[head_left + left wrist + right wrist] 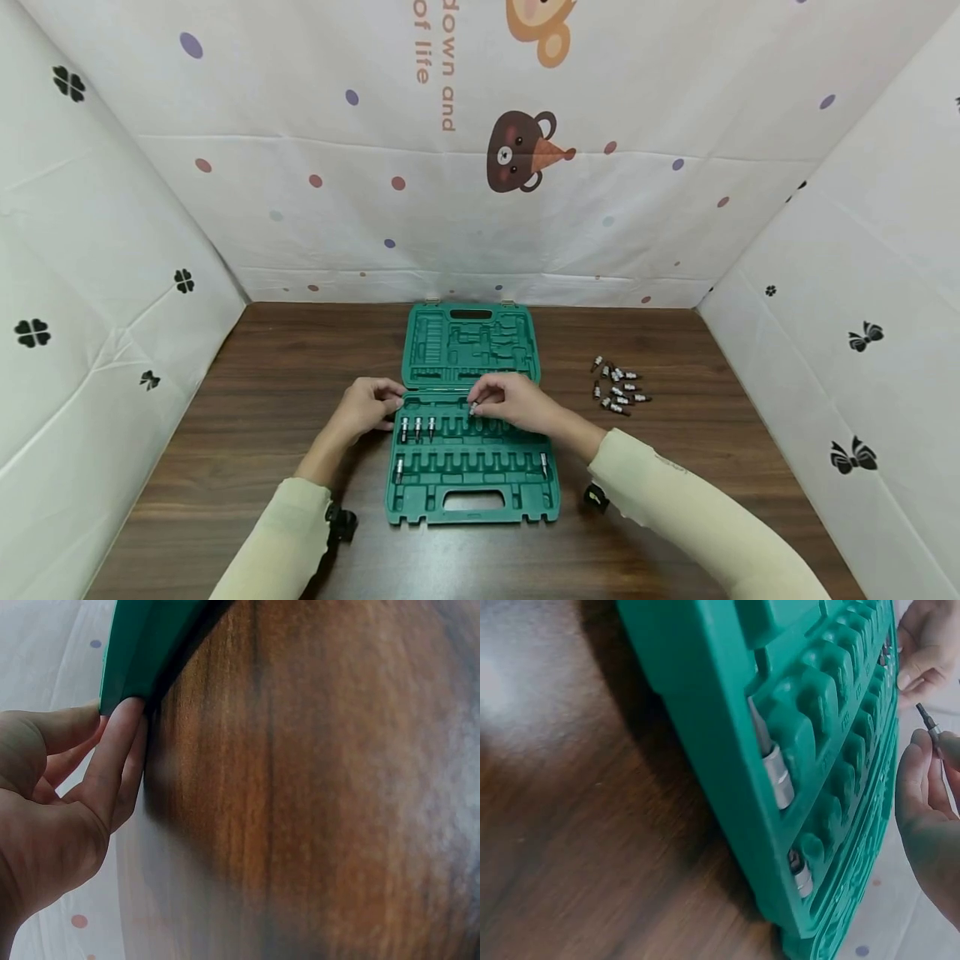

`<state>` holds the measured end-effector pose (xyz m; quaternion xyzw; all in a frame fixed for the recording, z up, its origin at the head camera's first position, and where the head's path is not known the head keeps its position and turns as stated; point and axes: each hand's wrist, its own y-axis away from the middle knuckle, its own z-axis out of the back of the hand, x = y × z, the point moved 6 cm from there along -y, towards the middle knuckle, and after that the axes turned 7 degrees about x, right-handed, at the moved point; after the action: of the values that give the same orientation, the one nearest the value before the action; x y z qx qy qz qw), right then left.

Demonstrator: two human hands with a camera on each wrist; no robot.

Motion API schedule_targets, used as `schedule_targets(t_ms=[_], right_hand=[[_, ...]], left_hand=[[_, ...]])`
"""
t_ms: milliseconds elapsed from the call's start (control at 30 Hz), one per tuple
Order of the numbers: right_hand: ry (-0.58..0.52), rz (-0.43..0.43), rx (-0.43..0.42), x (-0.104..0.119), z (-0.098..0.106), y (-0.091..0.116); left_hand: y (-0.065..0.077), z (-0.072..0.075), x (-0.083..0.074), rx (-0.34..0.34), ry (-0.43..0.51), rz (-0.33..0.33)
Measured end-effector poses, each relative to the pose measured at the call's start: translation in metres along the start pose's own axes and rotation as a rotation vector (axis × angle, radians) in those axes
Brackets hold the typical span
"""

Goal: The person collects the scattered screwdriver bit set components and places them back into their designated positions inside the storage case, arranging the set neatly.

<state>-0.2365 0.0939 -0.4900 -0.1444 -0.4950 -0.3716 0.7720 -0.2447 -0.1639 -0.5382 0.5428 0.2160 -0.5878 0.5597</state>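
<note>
On the table (315, 333), left hand (364, 408) pinches case's edge (139, 664); right hand (517, 404) pinches bit socket (929, 722) above it.

We are seeing the right hand (517, 402) covering part of the green case (472, 479), which the left wrist view's top edge is cropping. We are finding the tips of the loose bits (617, 392) too small to distinguish.

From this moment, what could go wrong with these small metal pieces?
The right grip pinches one small silver-black metal bit, which might slip. Many slots in the green plastic case look similar, so misplacing it is possible. A loose cluster of silver-black metal bits lies near the pale yellow right sleeve, which might scatter it.
</note>
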Motion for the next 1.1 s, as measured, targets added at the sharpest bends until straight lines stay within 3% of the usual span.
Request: schedule_targets(t_ms=[800, 1100], right_hand=[[0.182, -0.085, 0.121, 0.008, -0.026, -0.035], [0.289, -0.017, 0.148, 0.016, -0.031, -0.041]], left_hand=[[-0.001, 0.000, -0.001, -0.008, -0.006, 0.010], [-0.002, 0.001, -0.002, -0.016, -0.011, 0.005]])
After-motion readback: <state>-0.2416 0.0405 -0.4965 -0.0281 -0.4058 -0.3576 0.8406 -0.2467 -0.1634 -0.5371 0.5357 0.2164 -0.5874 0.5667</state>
